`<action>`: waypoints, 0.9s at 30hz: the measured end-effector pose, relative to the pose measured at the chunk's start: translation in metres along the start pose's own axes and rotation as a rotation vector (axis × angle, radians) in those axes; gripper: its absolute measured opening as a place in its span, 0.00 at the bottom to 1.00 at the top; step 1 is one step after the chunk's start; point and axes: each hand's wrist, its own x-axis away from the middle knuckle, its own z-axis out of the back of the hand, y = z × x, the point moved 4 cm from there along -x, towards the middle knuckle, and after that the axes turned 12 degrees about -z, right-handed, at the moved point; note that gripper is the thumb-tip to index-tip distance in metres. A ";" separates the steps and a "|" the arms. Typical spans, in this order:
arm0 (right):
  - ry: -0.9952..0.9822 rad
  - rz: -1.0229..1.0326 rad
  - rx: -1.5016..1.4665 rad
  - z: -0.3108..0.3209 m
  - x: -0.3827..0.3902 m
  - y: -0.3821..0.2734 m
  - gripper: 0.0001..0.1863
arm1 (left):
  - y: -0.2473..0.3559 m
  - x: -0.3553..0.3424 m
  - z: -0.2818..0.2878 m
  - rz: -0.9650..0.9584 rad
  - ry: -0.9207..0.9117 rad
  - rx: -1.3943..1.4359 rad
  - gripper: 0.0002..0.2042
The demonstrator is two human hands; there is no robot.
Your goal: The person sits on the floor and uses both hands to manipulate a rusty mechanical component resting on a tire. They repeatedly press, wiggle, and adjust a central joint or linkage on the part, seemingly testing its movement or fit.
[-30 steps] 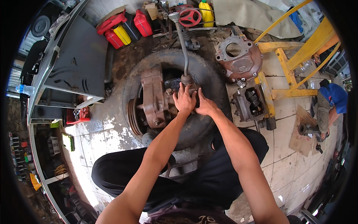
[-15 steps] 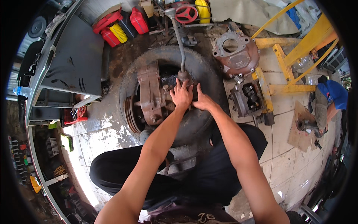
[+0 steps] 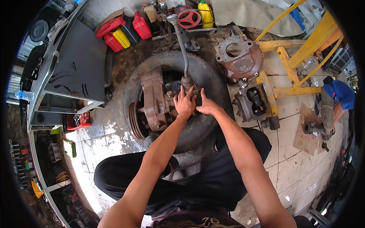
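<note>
A rusty brown gearbox [image 3: 153, 98] lies inside a black tyre [image 3: 207, 72] on the floor before me. From the lever base [image 3: 186, 81] on its right part rises a long bent gear lever [image 3: 181, 45] with a pale knob. My left hand [image 3: 185, 105] rests on the casing just below that base, fingers spread. Beside it, my right hand [image 3: 209, 105] lies on the casing's right side, thumb and forefinger apart; its other fingers are partly hidden. A grooved pulley-like disc [image 3: 136, 121] sits at the gearbox's left end.
To the right lie a bell housing [image 3: 240, 59] and an open gear casing [image 3: 251, 102], near a yellow steel frame [image 3: 292, 68]. A grey cabinet [image 3: 76, 64] stands left. Red canisters [image 3: 142, 26] line the back. A person in blue [image 3: 339, 93] works far right, beside cardboard [image 3: 304, 142].
The view has tilted slightly, so the scene sits a little lower. Both hands stay on the casing; the left fingers lie slightly farther below the lever base.
</note>
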 end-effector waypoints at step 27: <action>0.046 0.002 -0.105 -0.002 -0.009 -0.002 0.54 | 0.014 0.014 -0.008 0.244 0.074 -0.110 0.35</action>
